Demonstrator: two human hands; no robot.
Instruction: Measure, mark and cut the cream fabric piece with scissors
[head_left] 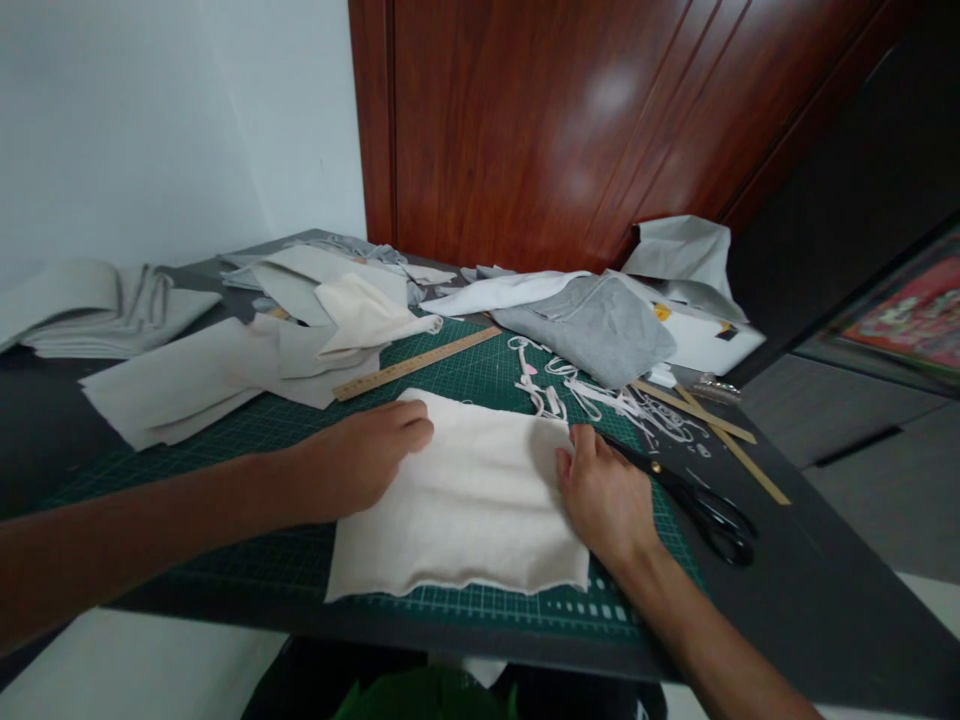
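A rectangular piece of cream fleece fabric point(472, 500) lies flat on the green cutting mat point(247, 440). My left hand point(360, 455) rests on its left edge, fingers curled down on the cloth. My right hand point(607, 490) presses on its right edge with the fingers bent onto the fabric. Black-handled scissors point(701, 505) lie on the mat just right of my right hand, untouched.
A wooden ruler point(416, 362) lies behind the fabric. White trimmings point(600, 395) are scattered at the right with more wooden rulers point(712, 425). Grey folded fabric point(600, 325), cream and grey cloth pieces point(225, 370) and stacked cloth point(97, 310) crowd the back. The table edge is near me.
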